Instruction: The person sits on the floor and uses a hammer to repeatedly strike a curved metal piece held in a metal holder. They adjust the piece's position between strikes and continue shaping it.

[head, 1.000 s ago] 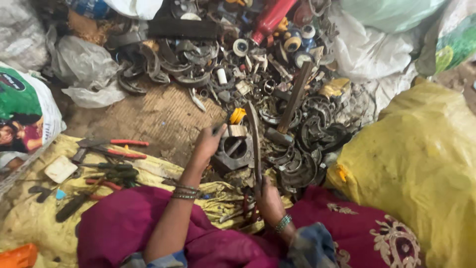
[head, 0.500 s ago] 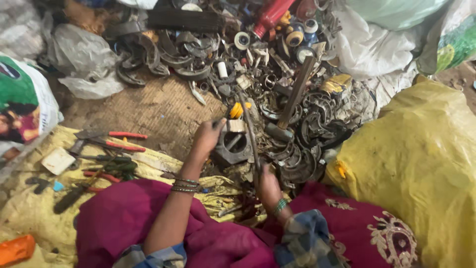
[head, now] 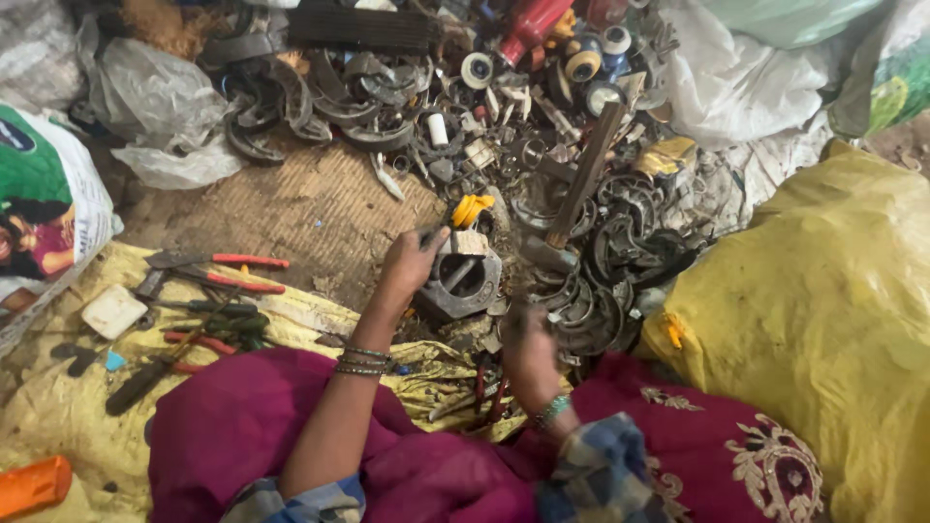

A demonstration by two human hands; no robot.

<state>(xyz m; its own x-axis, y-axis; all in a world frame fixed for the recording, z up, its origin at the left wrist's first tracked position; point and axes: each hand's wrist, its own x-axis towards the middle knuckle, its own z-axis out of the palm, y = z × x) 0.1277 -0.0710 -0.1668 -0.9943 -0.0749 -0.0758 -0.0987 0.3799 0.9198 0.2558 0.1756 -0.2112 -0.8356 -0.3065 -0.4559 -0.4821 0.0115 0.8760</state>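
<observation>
My left hand (head: pixel 412 266) grips the left rim of a grey round metal housing (head: pixel 467 281) that stands at the near edge of a scrap pile (head: pixel 542 145). A yellow plastic piece (head: pixel 472 208) lies just behind the housing. My right hand (head: pixel 528 353) is blurred, its fingers closed around a thin dark tool, just right of and nearer than the housing. Red-handled pliers (head: pixel 487 385) lie under that hand. A hammer (head: pixel 581 184) with a long wooden handle rests on the scrap to the right.
Red-handled pliers (head: pixel 232 273) and several other hand tools lie on a yellow sack (head: pixel 58 416) at the left. A full yellow sack (head: pixel 823 320) bulges at the right. White plastic bags (head: pixel 160 107) and a printed bag (head: pixel 39 203) flank a bare woven mat (head: pixel 310 208).
My right hand has dropped nearer to me and blurred, and the long thin tool that stood up beside the housing no longer shows above it. My left hand stays on the housing.
</observation>
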